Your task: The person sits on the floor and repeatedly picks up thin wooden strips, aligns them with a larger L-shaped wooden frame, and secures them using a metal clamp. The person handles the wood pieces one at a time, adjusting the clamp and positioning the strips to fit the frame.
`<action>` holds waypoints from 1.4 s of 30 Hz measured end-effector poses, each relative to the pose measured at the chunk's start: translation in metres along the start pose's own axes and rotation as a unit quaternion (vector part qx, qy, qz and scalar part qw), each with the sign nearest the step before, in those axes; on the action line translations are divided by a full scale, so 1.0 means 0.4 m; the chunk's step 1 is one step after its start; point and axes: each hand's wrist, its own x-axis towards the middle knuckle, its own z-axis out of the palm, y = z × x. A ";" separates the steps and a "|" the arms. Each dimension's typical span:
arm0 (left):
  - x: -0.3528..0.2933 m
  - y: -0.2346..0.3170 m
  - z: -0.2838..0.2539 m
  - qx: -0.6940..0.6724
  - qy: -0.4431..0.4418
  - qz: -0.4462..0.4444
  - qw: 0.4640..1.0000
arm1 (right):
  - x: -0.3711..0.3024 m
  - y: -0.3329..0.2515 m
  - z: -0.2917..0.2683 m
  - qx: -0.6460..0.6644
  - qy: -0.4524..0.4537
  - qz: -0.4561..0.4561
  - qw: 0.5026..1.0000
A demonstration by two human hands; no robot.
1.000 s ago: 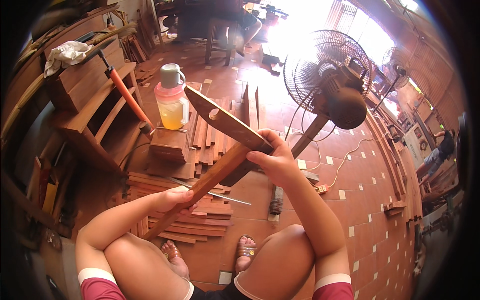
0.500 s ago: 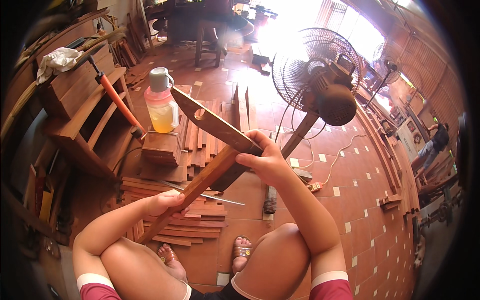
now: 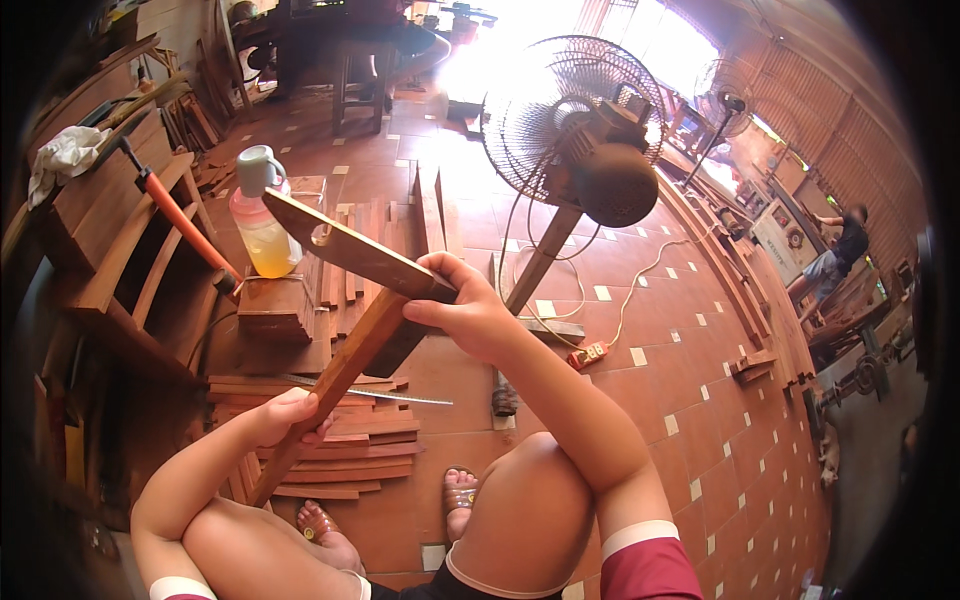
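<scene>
Slanting up from near my left knee is a long wooden strip [image 3: 347, 362]. Low on it, my left hand [image 3: 282, 416] is closed with the thumb on top. At its upper end my right hand [image 3: 466, 306] grips what looks like a try square [image 3: 365, 252], pinching it against the wood. A flat blade with a hole near its far tip crosses the strip's end, and a dark stock runs down along the strip's side. The fingers of my right hand partly hide the corner.
Wooden strips [image 3: 345, 455] and a metal ruler [image 3: 400, 396] lie ahead of my feet. A yellow-filled jug [image 3: 268, 240] stands on a wooden block [image 3: 285, 310], beside an orange-handled tool [image 3: 185, 222]. Rightward are a pedestal fan [image 3: 590, 150], a power strip [image 3: 588, 355] and another person [image 3: 850, 245].
The whole scene has shifted left and slightly up in view, as my head turned. Both hands keep the same hold on the strip and the try square.
</scene>
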 end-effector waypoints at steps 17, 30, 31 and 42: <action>-0.285 -0.201 -0.407 0.139 0.514 -0.121 0.838 | -0.106 -0.067 -0.269 -0.105 0.243 -0.036 0.964; -0.426 -0.773 -0.219 0.343 0.644 -0.321 0.605 | -0.066 0.052 -0.280 -0.179 0.185 0.070 0.964; -0.435 -0.783 -0.199 0.361 0.631 -0.372 0.578 | -0.058 0.059 -0.285 -0.173 0.185 0.072 0.965; -0.320 -0.592 -0.293 0.598 0.492 -0.153 0.613 | 0.024 0.135 -0.226 -0.158 0.182 0.139 0.961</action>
